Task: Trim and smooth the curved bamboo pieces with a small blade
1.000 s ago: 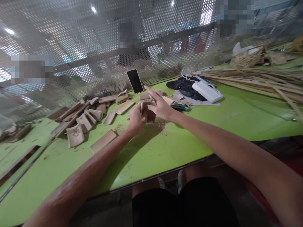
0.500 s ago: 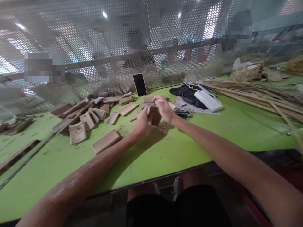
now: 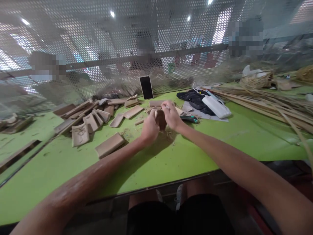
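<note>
Over the green table (image 3: 171, 160), my left hand (image 3: 151, 128) is closed round a curved brown piece (image 3: 161, 120) that stands upright between my hands. My right hand (image 3: 171, 115) is closed at the top of the same piece, its fingers bent; whether it also holds a small tool is hidden. Pale shavings (image 3: 169, 133) lie under the hands. A teal and black cutter (image 3: 190, 119) lies just right of my right hand. One more curved piece (image 3: 110, 145) rests left of my left forearm.
Many curved pieces (image 3: 91, 123) are heaped at the left. A phone (image 3: 146, 88) leans against a perforated screen (image 3: 166, 70). On the right are a dark cloth (image 3: 193, 99), a white device (image 3: 217, 107) and long strips (image 3: 254, 101). People show blurred behind the screen.
The view has shifted slightly. My right hand's fingers have moved a little on the upper edge of the brown piece; my left hand keeps its hold.
</note>
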The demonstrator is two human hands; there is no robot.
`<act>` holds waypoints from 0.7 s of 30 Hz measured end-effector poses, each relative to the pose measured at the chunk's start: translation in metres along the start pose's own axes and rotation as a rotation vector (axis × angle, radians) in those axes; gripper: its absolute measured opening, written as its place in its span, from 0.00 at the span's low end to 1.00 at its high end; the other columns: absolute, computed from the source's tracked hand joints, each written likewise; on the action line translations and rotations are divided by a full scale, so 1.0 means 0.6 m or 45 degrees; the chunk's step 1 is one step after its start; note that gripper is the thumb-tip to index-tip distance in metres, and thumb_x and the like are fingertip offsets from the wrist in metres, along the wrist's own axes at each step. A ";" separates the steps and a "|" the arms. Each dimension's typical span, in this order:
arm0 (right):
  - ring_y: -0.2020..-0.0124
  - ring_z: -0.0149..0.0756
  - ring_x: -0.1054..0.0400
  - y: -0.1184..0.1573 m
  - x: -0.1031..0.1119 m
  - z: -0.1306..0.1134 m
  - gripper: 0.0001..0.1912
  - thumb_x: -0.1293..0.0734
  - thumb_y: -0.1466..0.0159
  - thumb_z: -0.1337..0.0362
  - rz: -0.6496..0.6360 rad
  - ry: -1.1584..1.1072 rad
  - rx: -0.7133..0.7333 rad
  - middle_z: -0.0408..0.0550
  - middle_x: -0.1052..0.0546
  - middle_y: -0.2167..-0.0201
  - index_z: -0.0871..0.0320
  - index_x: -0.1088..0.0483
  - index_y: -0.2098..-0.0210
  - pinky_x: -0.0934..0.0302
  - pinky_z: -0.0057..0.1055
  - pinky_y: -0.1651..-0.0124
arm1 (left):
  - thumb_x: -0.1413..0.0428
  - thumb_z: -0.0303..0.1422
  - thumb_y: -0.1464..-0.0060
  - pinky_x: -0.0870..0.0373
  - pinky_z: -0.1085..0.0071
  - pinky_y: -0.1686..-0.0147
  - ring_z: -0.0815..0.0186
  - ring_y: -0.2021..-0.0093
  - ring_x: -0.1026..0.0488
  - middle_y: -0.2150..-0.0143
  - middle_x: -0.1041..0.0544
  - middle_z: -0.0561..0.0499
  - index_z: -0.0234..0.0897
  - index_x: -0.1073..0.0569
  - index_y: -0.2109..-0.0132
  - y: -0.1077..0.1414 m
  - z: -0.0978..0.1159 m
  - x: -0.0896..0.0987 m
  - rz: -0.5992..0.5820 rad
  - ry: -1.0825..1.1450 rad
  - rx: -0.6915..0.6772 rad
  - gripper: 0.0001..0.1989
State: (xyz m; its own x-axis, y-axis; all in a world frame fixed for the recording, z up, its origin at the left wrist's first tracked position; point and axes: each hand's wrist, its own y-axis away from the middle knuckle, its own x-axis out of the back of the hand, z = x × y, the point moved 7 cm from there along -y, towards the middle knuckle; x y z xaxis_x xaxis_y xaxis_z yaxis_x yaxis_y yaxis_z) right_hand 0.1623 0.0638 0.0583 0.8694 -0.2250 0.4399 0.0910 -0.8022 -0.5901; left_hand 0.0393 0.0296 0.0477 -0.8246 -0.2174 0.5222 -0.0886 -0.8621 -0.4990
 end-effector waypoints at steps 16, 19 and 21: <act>0.54 0.46 0.39 0.001 0.006 0.018 0.08 0.47 0.29 0.59 0.143 0.059 -0.145 0.51 0.34 0.63 0.51 0.42 0.64 0.40 0.48 0.45 | 0.50 0.22 0.41 0.28 0.62 0.64 0.57 0.64 0.25 0.62 0.21 0.43 0.39 0.29 0.54 -0.001 -0.002 -0.003 -0.004 -0.026 0.028 0.12; 0.54 0.46 0.39 0.001 0.002 0.010 0.08 0.47 0.29 0.59 0.097 0.073 -0.070 0.52 0.34 0.62 0.51 0.42 0.63 0.40 0.47 0.45 | 0.49 0.20 0.42 0.29 0.63 0.63 0.57 0.64 0.26 0.64 0.21 0.44 0.39 0.29 0.56 -0.002 -0.002 -0.002 0.010 -0.026 0.033 0.12; 0.54 0.46 0.39 0.002 -0.002 0.008 0.07 0.47 0.29 0.59 0.062 0.085 -0.061 0.52 0.34 0.62 0.51 0.43 0.63 0.41 0.47 0.44 | 0.49 0.20 0.43 0.29 0.64 0.63 0.58 0.64 0.26 0.65 0.22 0.46 0.40 0.29 0.56 -0.002 -0.001 -0.001 0.017 -0.031 0.023 0.12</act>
State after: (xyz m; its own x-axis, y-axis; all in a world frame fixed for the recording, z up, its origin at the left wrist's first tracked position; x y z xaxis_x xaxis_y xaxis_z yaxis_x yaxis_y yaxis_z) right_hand 0.1637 0.0660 0.0538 0.8379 -0.2991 0.4566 0.0249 -0.8147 -0.5793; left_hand 0.0393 0.0312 0.0476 -0.8117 -0.2397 0.5327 -0.0678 -0.8671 -0.4935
